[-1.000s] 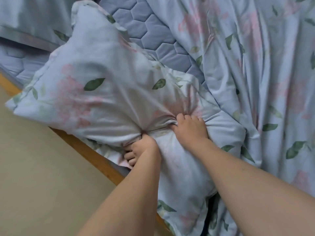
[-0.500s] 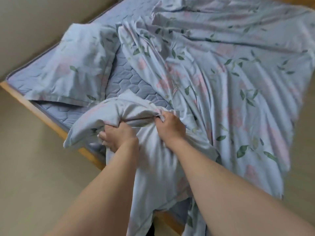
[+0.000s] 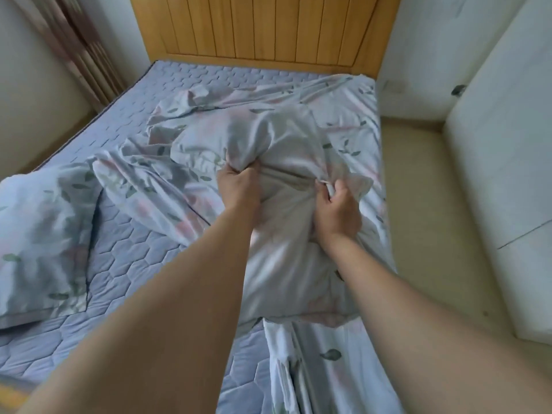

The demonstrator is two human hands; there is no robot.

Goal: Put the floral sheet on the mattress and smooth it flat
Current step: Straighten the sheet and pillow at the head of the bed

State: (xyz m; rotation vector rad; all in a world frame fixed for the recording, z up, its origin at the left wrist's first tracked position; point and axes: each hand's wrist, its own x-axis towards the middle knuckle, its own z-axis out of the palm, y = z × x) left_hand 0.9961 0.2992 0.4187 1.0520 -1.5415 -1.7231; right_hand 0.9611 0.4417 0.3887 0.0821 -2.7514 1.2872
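Hands first: my left hand (image 3: 237,186) grips a bunched fold of the pillow (image 3: 286,222), and my right hand (image 3: 337,210) pinches its edge just beside. Both fists hold it above the floral sheet (image 3: 340,112), which lies crumpled beyond and to the right of my hands, its long axis running from the headboard (image 3: 263,28) toward me. Left of my hands, the quilted mattress (image 3: 125,127) stays bare, with a second pillow (image 3: 41,234) resting on it. I judge the sheet must be drawn leftward; my left hand is nearer.
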